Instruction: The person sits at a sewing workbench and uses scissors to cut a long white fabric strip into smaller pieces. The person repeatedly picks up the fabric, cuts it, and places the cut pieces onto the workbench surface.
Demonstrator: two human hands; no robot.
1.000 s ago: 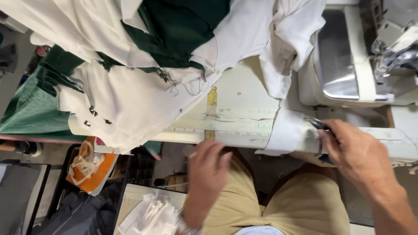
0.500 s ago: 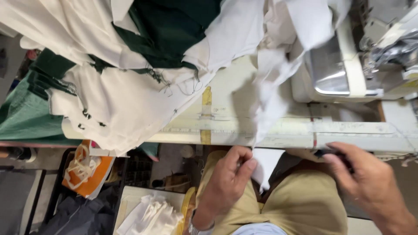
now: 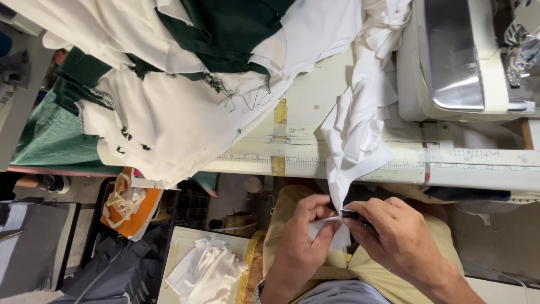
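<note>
Trimming step, I judge: left hand (image 3: pixel 304 236) pinches the hanging end of the white cloth strip (image 3: pixel 357 129) over the lap below the cream worktable (image 3: pixel 304 107), right hand (image 3: pixel 394 236) closed on small dark snips (image 3: pixel 353 214), next needing a steady cut.

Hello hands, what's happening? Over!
Left hand pinching white fabric strip. Right hand gripping small dark tool at the fabric's end. Nothing between the hands.

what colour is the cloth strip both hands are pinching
White: the cloth strip hangs off the table edge to the left hand and right hand. Head view.
</note>
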